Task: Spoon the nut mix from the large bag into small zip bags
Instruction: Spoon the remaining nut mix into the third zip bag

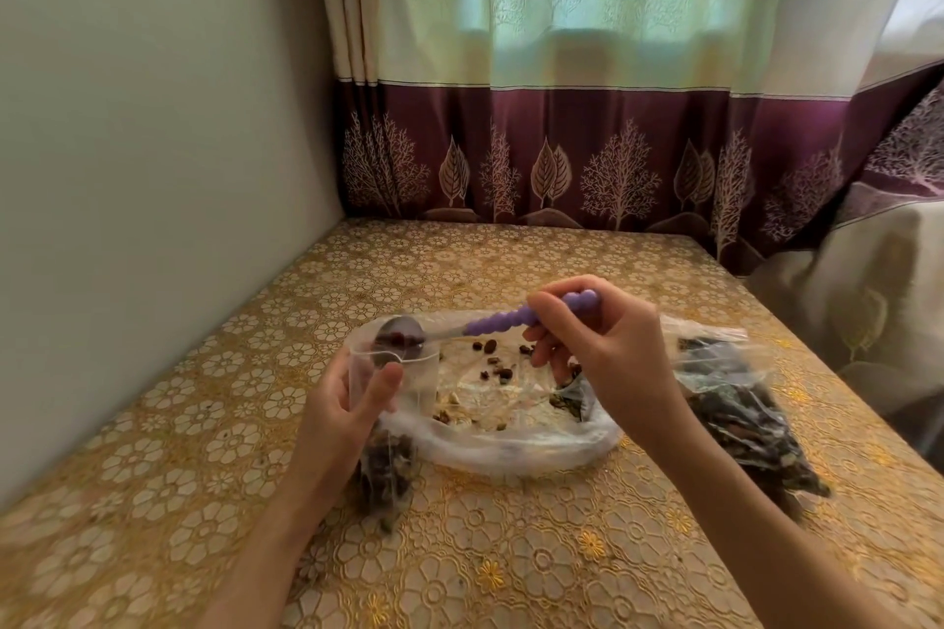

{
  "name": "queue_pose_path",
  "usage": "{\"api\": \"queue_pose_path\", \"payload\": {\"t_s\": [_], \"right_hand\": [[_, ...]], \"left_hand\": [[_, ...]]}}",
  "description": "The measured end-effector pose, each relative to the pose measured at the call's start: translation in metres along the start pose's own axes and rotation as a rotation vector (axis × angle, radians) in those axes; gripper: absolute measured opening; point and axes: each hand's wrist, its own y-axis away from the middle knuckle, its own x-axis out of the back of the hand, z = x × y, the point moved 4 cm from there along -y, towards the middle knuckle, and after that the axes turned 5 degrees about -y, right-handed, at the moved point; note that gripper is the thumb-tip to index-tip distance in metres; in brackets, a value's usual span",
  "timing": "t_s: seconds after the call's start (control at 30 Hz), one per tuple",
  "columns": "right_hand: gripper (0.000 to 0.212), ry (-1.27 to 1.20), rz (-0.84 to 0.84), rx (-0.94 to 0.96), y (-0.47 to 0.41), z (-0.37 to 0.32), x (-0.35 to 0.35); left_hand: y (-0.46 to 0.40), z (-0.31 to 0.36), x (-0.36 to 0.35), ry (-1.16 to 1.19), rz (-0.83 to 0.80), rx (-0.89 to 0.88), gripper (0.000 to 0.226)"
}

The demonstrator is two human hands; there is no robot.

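The spoon [475, 324], purple-handled, lies almost level with its long axis running from 3 to 9 o'clock; its metal bowl, carrying a few dark nuts, sits right over the open mouth of the small zip bag [391, 404]. The right hand [597, 347] pinches the handle's far end, so the bowl lies at 9 o'clock from it. The left hand [352, 404] grips the partly filled bag upright just below the bowl. The nearly emptied large bag [511, 429] lies behind on the patterned table [153, 424].
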Motion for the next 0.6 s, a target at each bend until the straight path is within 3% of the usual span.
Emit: {"api": "queue_pose_path", "payload": {"t_s": [0.1,0.2,0.4,0.6], "right_hand": [[0.017,0.035,-0.062,0.041,0.001,0.0,-0.003],[0.018,-0.002,-0.019,0.039,-0.003,0.003,0.001],[0.018,-0.098,0.273,-0.063,-0.008,0.025,0.025],[0.02,0.118,0.258,-0.246,-0.013,0.066,0.027]], "left_hand": [[-0.001,-0.001,0.002,0.02,0.007,0.0,0.089],[-0.001,0.0,0.002,0.022,0.01,-0.008,0.097],[0.001,0.006,0.008,0.056,0.158,-0.048,0.08],[0.001,0.009,0.017,0.068,0.292,-0.089,0.067]]}}
